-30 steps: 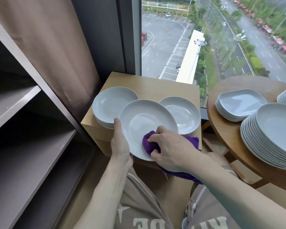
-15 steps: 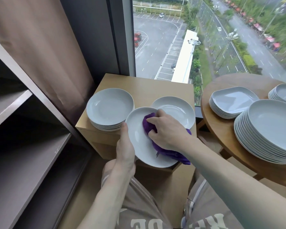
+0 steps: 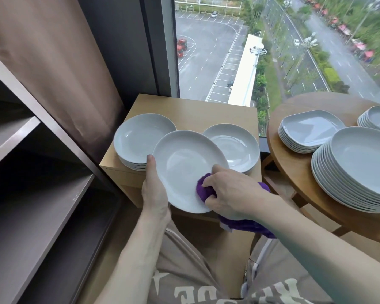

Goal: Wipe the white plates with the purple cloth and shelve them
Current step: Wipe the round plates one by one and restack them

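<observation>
Daylight from a tall window (image 3: 217, 51) is falling across a small wooden cabinet (image 3: 195, 110) where a stack of white plates (image 3: 138, 139) is sitting at the left and a single plate (image 3: 235, 145) at the right, while a round table (image 3: 294, 172) beside it is carrying further piles and a grey shelf unit (image 3: 31, 194) is standing open on the left. The wiping step looks to be in hand: one white plate (image 3: 184, 167) is being held tilted above the cabinet's near edge, partly overlapping both the stack and the single plate in this view. The left hand (image 3: 155, 189) is gripping its left rim, thumb lying on the upper face and the other fingers hidden beneath. The right hand (image 3: 230, 191) is curling its fingers around a bunched purple cloth (image 3: 204, 189) and pressing it against the plate's lower right inner face, with the cloth's loose end hanging under the wrist. Most of the plate's face is lying bare, up and to the left of those fingers. Next, the cloth probably needs sweeping over that remaining face, and then the plate would need carrying leftward onto the shelf.
</observation>
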A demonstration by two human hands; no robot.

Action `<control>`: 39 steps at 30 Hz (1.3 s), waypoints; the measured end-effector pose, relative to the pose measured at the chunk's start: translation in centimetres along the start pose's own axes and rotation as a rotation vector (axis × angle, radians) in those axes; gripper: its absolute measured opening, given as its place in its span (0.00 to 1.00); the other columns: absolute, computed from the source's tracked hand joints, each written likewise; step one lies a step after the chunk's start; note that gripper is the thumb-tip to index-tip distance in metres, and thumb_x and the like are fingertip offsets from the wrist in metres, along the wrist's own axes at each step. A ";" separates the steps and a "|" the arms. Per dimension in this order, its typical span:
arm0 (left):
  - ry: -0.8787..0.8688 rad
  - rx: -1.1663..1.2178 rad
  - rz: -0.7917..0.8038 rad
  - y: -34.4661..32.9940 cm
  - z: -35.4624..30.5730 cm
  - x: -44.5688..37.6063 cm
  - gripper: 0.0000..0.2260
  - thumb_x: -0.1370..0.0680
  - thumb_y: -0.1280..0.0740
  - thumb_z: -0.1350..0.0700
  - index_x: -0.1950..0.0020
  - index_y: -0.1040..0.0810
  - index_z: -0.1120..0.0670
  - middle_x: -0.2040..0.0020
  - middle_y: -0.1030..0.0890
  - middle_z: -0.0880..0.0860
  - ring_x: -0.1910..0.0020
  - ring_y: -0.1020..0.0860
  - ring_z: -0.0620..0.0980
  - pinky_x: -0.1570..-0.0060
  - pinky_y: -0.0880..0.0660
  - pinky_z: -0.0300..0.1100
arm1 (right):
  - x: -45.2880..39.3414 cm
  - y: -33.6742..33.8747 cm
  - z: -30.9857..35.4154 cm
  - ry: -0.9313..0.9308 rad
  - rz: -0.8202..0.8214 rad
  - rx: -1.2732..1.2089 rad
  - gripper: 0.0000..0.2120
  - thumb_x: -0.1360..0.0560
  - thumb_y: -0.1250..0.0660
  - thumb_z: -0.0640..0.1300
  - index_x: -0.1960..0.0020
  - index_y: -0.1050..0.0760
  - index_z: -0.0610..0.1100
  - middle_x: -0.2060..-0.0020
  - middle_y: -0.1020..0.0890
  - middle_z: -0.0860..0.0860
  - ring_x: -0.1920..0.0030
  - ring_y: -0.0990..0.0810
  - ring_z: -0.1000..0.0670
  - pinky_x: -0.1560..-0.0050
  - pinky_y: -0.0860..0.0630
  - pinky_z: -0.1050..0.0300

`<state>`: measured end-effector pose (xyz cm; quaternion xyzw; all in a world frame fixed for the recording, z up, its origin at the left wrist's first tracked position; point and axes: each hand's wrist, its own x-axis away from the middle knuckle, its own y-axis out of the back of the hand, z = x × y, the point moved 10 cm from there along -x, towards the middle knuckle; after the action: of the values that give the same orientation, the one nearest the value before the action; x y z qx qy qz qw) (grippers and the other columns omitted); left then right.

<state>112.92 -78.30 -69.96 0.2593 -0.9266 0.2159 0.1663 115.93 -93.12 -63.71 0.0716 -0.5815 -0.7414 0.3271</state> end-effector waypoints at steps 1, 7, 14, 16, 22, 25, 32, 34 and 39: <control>-0.020 -0.023 0.003 0.0 -0.2 0.0 0.22 0.18 0.44 0.32 0.32 0.21 0.42 0.39 0.14 0.49 0.40 0.16 0.54 0.36 0.21 0.60 | -0.1 0.1 -1.1 -0.047 -0.017 0.000 0.07 0.22 0.37 0.47 0.50 0.21 0.48 0.52 0.28 0.51 0.56 0.23 0.48 0.60 0.25 0.56; 0.027 -0.099 0.082 -1.9 0.4 1.4 0.22 0.17 0.46 0.33 0.38 0.19 0.43 0.44 0.13 0.46 0.43 0.15 0.49 0.38 0.19 0.53 | -2.1 2.0 -5.1 -0.193 -0.262 0.144 0.10 0.20 0.40 0.46 0.46 0.23 0.42 0.49 0.30 0.47 0.50 0.28 0.44 0.54 0.28 0.50; 0.102 -0.089 0.228 -4.3 2.3 1.4 0.32 0.18 0.53 0.29 0.30 0.22 0.45 0.37 0.15 0.50 0.37 0.17 0.51 0.37 0.22 0.50 | -3.4 4.2 -1.0 -0.023 -0.418 0.086 0.15 0.22 0.40 0.44 0.38 0.22 0.44 0.44 0.26 0.45 0.47 0.27 0.40 0.45 0.27 0.46; 0.107 -0.030 0.219 -4.3 2.3 1.2 0.33 0.17 0.57 0.31 0.28 0.23 0.47 0.35 0.16 0.51 0.34 0.19 0.50 0.32 0.25 0.49 | -3.3 3.9 1.6 0.085 -0.398 0.087 0.16 0.23 0.40 0.44 0.39 0.21 0.45 0.45 0.25 0.45 0.48 0.25 0.40 0.47 0.27 0.45; 0.191 0.081 0.129 -1.6 1.5 0.3 0.38 0.20 0.51 0.27 0.35 0.19 0.54 0.41 0.15 0.60 0.40 0.16 0.60 0.34 0.22 0.58 | -0.3 1.1 6.8 0.305 -0.141 0.082 0.14 0.23 0.41 0.47 0.42 0.21 0.51 0.47 0.27 0.50 0.53 0.28 0.46 0.52 0.28 0.50; 0.209 0.155 0.092 -0.9 1.3 -0.2 0.33 0.20 0.47 0.27 0.31 0.21 0.50 0.38 0.15 0.59 0.37 0.18 0.62 0.32 0.25 0.62 | 0.8 0.1 6.7 0.301 -0.037 0.082 0.08 0.23 0.39 0.46 0.48 0.22 0.50 0.47 0.28 0.51 0.53 0.28 0.46 0.50 0.27 0.48; 0.077 0.061 0.014 0.4 0.1 -1.0 0.35 0.30 0.41 0.23 0.30 0.22 0.41 0.37 0.16 0.52 0.37 0.17 0.58 0.35 0.23 0.63 | -0.1 0.2 0.4 -0.014 0.011 0.105 0.09 0.22 0.41 0.46 0.51 0.22 0.49 0.52 0.29 0.50 0.51 0.26 0.45 0.54 0.28 0.51; 0.042 0.023 0.015 0.2 -0.2 -0.8 0.33 0.28 0.40 0.23 0.32 0.21 0.41 0.38 0.15 0.49 0.38 0.17 0.55 0.34 0.23 0.60 | -0.7 0.5 -1.7 -0.102 -0.003 0.096 0.10 0.21 0.40 0.44 0.47 0.21 0.48 0.49 0.28 0.48 0.50 0.27 0.44 0.52 0.26 0.51; 0.080 -0.075 0.066 -1.7 0.8 0.7 0.26 0.21 0.42 0.28 0.37 0.18 0.44 0.43 0.13 0.47 0.42 0.15 0.51 0.36 0.21 0.56 | -2.5 2.7 -4.1 -0.244 -0.136 0.236 0.11 0.21 0.36 0.42 0.40 0.23 0.42 0.48 0.32 0.46 0.49 0.31 0.43 0.51 0.33 0.49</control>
<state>113.10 -80.27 -69.83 0.2136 -0.9346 0.1967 0.2055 120.96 -95.30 -63.22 0.0582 -0.6937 -0.6916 0.1924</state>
